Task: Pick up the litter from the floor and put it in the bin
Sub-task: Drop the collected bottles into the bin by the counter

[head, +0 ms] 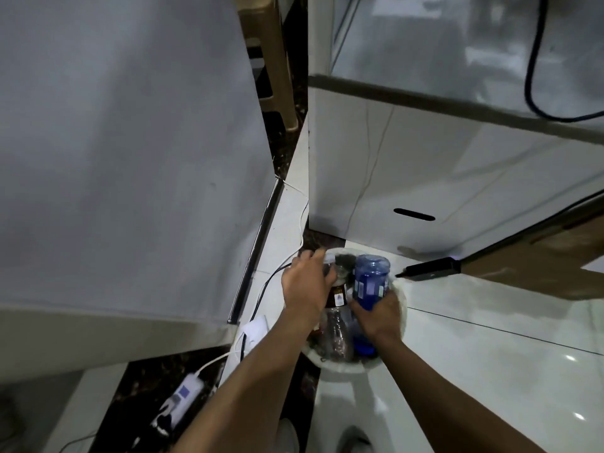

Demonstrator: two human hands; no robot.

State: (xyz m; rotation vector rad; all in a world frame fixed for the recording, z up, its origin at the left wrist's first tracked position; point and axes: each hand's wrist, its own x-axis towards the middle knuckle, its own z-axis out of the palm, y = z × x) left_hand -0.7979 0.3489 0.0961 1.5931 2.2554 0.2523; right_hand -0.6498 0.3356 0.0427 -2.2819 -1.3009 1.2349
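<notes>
A round white bin (403,302) stands on the pale tiled floor below me and holds several plastic bottles. My right hand (379,317) grips a blue plastic bottle (371,277) by its lower part, held over the bin's right half. My left hand (305,284) is closed around a clear bottle with a white cap (329,261) at the bin's left rim. A clear crumpled bottle (336,328) and a brown-labelled one (336,297) lie inside between my hands.
A white appliance (130,158) rises at the left and a white cabinet (441,178) at the back right. Cables and a white power strip (183,395) lie on the floor at lower left. A black device (431,269) lies right of the bin.
</notes>
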